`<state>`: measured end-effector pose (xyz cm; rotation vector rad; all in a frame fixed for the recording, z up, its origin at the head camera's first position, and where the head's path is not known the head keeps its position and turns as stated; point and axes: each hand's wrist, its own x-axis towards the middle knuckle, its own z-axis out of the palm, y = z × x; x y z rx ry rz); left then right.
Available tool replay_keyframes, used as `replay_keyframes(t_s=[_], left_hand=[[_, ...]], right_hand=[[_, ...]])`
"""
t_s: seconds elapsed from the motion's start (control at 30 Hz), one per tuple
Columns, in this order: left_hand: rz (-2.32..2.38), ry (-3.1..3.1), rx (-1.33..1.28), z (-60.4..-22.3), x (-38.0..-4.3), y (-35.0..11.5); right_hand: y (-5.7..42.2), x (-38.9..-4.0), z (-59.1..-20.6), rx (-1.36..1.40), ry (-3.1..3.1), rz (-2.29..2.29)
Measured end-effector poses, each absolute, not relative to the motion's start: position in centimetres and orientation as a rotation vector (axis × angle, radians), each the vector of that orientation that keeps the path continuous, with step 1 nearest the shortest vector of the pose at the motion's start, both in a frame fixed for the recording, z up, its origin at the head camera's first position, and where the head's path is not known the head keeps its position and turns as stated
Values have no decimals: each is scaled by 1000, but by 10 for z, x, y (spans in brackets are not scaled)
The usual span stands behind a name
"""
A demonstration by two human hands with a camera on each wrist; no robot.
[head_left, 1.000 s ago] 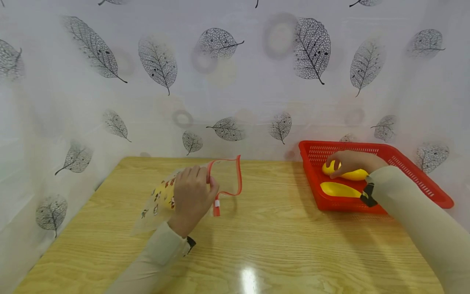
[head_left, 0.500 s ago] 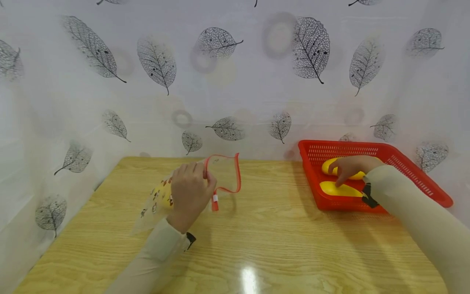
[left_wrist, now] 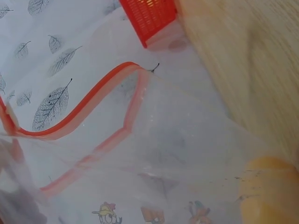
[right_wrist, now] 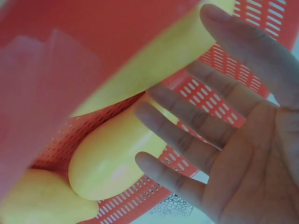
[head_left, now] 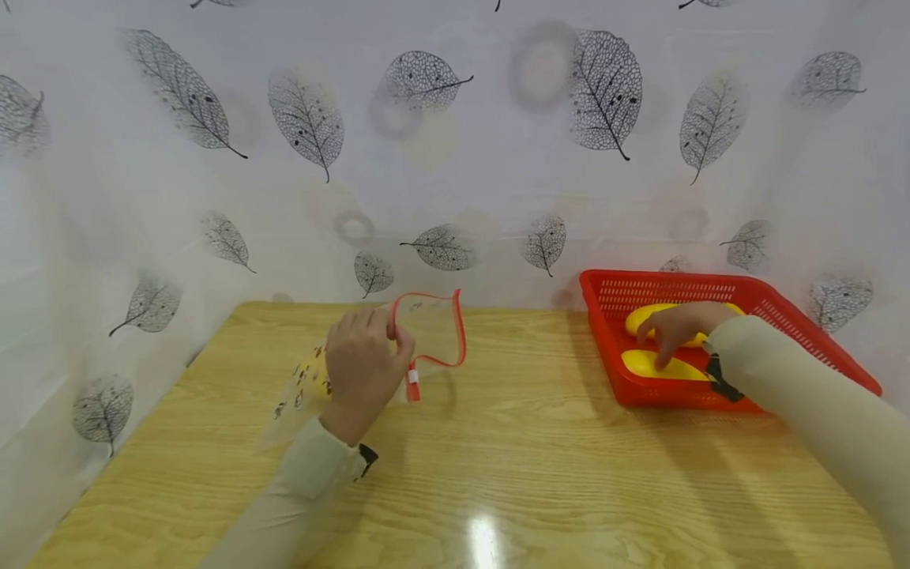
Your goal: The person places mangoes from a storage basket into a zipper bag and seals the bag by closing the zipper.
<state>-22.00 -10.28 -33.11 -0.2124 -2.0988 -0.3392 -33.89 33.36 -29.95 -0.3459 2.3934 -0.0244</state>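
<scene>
My left hand (head_left: 364, 371) grips the rim of a clear zip bag (left_wrist: 187, 126) with a red zipper edge and small cartoon prints. The bag's mouth gapes toward the right. Inside it shows a yellow thing (left_wrist: 268, 196), blurred by the plastic. At the right, my right hand (head_left: 686, 325) is inside a red basket, its fingers spread and loosely bent above smooth, long yellow fruit-like pieces. Its thumb is at the near yellow piece (head_left: 643, 363), apparently touching it. The far yellow piece (right_wrist: 117, 154) lies beyond the fingers, with another yellow piece (right_wrist: 42, 200) beside it.
The red basket (head_left: 604, 348) has perforated walls and stands at the right rear of a wooden table (head_left: 512, 450). Behind the table hangs a pale curtain (head_left: 469, 174) with a leaf print. The zipper's pull end (head_left: 413, 383) hangs below the bag's mouth.
My right hand has shifted from gripping the far yellow piece to spreading over both, thumb lowered to the near one. My left hand has drifted slightly up and left with the bag.
</scene>
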Motion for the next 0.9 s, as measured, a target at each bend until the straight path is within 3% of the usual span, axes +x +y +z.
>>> replay_keyframes(t_s=[0.9], left_hand=[[-351,-2108,-196,-326,-216,-109]], right_hand=[[323,-341,-308,-341,2354,89]])
